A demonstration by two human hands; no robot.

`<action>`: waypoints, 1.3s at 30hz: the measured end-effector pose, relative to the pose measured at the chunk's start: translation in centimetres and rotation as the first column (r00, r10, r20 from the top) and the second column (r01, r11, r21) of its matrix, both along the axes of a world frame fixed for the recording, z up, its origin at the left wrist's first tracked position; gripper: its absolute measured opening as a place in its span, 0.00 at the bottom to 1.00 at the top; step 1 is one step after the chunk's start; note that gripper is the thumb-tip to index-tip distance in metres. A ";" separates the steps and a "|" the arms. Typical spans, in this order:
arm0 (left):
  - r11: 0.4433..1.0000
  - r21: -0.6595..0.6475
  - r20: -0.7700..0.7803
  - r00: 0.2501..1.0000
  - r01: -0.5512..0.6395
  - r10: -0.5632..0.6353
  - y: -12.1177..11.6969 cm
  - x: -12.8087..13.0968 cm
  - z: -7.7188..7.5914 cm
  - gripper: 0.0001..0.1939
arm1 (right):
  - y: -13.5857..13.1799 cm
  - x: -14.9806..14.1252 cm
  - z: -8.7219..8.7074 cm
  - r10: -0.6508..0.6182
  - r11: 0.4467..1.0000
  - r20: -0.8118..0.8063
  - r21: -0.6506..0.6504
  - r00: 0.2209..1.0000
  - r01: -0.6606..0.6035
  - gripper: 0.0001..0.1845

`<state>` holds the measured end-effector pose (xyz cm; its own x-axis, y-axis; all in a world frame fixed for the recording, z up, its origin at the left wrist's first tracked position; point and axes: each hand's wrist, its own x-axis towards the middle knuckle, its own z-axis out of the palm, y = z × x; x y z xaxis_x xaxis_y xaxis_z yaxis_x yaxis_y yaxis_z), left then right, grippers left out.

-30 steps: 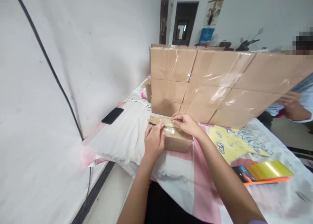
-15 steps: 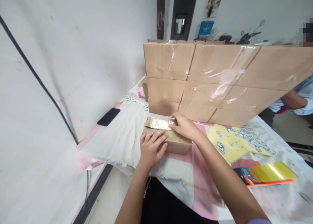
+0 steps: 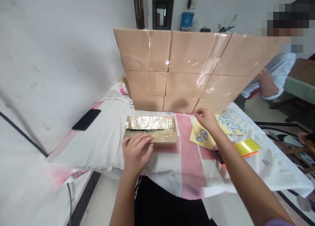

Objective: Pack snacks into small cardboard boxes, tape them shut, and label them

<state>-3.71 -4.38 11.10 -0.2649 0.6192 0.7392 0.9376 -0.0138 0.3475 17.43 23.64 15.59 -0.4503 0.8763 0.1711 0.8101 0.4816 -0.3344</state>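
Observation:
My left hand rests with its fingers spread on the near left part of a small cardboard box. A strip of shiny tape runs along the far part of the box top, and a dark gap shows beside it. My right hand is raised over the yellow sheet, in front of the stacked cartons. Its fingertips are pinched together; whatever they may hold is too small to make out. Several small pale blue-edged pieces lie on the sheet.
Cartons wrapped in clear film stand like a wall behind the box. A black phone lies left, by the wall. An orange-edged object with a yellow film lies to the right. Beyond the cartons, another person is at the right.
My right hand has left the box's tape strip and moved right, over the yellow sheet. My left hand stays on the box. The view has swung to the right.

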 end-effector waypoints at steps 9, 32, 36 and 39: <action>0.984 -0.108 -0.049 0.989 -0.145 0.141 2.0 0.5 0.4 0.13 | 2.7 7.3 -3.7 0.236 0.950 0.399 -0.286 0.886 -0.125 0.13; 0.982 -0.082 -0.125 0.980 -0.168 0.157 1.8 0.3 -0.7 0.16 | -1.9 7.3 -6.9 0.338 0.935 0.338 -0.228 0.878 -0.271 0.07; 0.984 -0.068 -0.120 0.981 -0.163 0.154 1.7 0.4 -1.0 0.17 | -2.5 7.1 -6.7 0.309 0.947 0.316 -0.191 0.897 -0.259 0.06; 0.985 -0.062 -0.137 0.979 -0.161 0.151 1.6 0.4 -1.1 0.16 | -2.9 7.3 -6.0 0.314 0.946 0.267 -0.165 0.911 -0.278 0.07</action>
